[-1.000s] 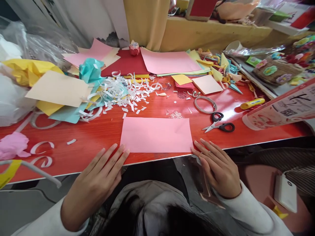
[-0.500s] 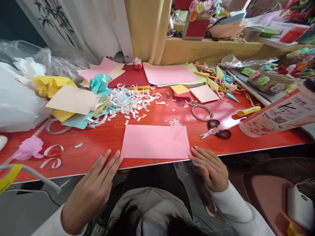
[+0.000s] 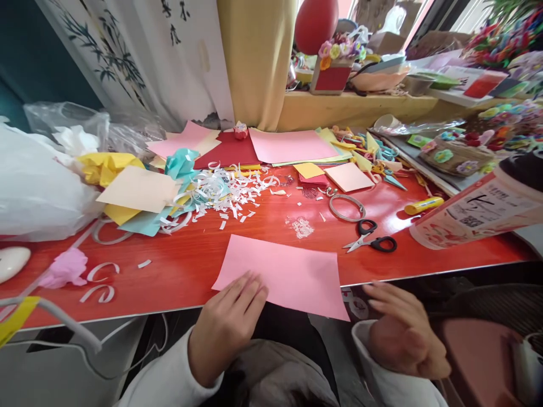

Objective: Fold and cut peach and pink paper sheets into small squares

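A pink sheet of paper (image 3: 288, 272) lies askew across the front of the red table, its lower right corner sticking out past the table edge. Over its lower left edge, my left hand (image 3: 231, 322) is closed, fingers on top and the thumb hidden. My right hand (image 3: 407, 333) is off the paper, in the air to its right below the table edge, with fingers apart and nothing in them. Scissors with black handles (image 3: 371, 236) lie partly spread just beyond the sheet's right side. Small clear bits (image 3: 302, 227) are scattered behind the sheet.
White paper shreds (image 3: 224, 192) and coloured paper pile up at the left. Behind are more pink sheets (image 3: 291, 146). To the right are a tape-like ring (image 3: 348, 208), a yellow tube (image 3: 424, 206) and a leaning large cup (image 3: 470, 209). A white cable crosses the left front.
The pink sheet has turned clockwise and its right end has come over the table edge. My left hand has moved right onto it; my right hand has left its corner. The view has tilted up.
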The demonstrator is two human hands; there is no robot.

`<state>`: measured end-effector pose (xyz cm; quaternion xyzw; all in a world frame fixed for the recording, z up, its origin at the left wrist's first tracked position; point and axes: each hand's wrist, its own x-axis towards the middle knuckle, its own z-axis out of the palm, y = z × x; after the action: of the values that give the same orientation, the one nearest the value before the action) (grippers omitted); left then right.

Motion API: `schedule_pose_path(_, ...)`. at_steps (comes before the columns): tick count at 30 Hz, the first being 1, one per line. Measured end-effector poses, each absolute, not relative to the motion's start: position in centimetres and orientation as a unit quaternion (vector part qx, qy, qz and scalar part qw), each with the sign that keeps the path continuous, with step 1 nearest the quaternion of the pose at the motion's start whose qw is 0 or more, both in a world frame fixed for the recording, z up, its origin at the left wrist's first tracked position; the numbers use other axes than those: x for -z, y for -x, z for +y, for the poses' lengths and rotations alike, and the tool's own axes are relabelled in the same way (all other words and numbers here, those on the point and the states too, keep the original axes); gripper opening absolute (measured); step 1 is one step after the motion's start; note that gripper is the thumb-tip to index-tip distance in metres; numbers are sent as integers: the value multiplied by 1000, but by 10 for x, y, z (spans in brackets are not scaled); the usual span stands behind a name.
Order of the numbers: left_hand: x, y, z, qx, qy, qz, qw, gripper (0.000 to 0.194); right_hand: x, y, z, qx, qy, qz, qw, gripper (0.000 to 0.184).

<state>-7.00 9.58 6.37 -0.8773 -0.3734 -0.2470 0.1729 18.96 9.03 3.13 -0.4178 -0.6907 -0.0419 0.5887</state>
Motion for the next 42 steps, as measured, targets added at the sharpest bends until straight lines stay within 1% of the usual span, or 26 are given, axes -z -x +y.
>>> schedule_pose_path(2, -79, 79, 96, 332, 842, -407, 123, 26, -36, -187, 101, 33, 419, -543, 727, 45)
schedule_pose_path(3, -88, 82, 96, 391, 797, -455, 64, 24, -38, -187, 106, 6, 412, -494, 766, 43)
schedule_pose_path(4, -97, 84, 98, 452, 734, -508, -7, 20, -38, -187, 112, -45, 413, -488, 768, 43)
schedule_pose_path(5, -105, 84, 99, 503, 654, -557, -97, 15, -38, -187, 116, -114, 414, -508, 747, 44)
schedule_pose_path(6, -112, 83, 101, 546, 571, -583, -190, 10, -39, -187, 120, -193, 412, -546, 704, 45)
schedule_pose_path(9, -124, 70, 106, 617, 426, -548, -371, 13, -48, -175, 122, -409, 360, -658, 520, 54)
schedule_pose_path(10, -125, 65, 107, 628, 388, -525, -423, 13, -54, -168, 120, -458, 338, -666, 482, 59)
schedule_pose_path(11, -124, 59, 108, 630, 349, -505, -476, 15, -61, -159, 118, -505, 323, -652, 464, 60)
schedule_pose_path(12, -123, 55, 108, 625, 320, -489, -517, 19, -68, -150, 116, -548, 324, -619, 460, 57)
schedule_pose_path(14, -119, 51, 108, 609, 308, -479, -552, 29, -82, -134, 111, -605, 367, -527, 471, 38)
schedule_pose_path(16, -116, 53, 109, 591, 310, -478, -571, 35, -91, -124, 110, -632, 398, -452, 487, 26)
schedule_pose_path(20, -109, 60, 116, 585, 285, -493, -578, 36, -91, -122, 116, -674, 399, -392, 483, 20)
schedule_pose_path(24, -93, 60, 121, 585, 315, -518, -538, 34, -79, -121, 124, -654, 435, -362, 502, 22)
schedule_pose_path(27, -80, 62, 123, 545, 422, -579, -435, 33, -73, -117, 130, -636, 460, -371, 495, 25)
schedule_pose_path(30, -70, 68, 124, 485, 547, -609, -307, 41, -70, -115, 133, -635, 477, -363, 487, 28)
schedule_pose_path(33, -64, 73, 124, 455, 667, -551, -213, 47, -69, -113, 134, -631, 483, -352, 494, 29)
schedule_pose_path(35, -63, 74, 123, 438, 724, -505, -170, 50, -67, -112, 135, -629, 477, -356, 500, 30)
schedule_pose_path(42, -61, 71, 124, 392, 811, -419, -118, 49, -59, -111, 141, -636, 466, -348, 508, 34)
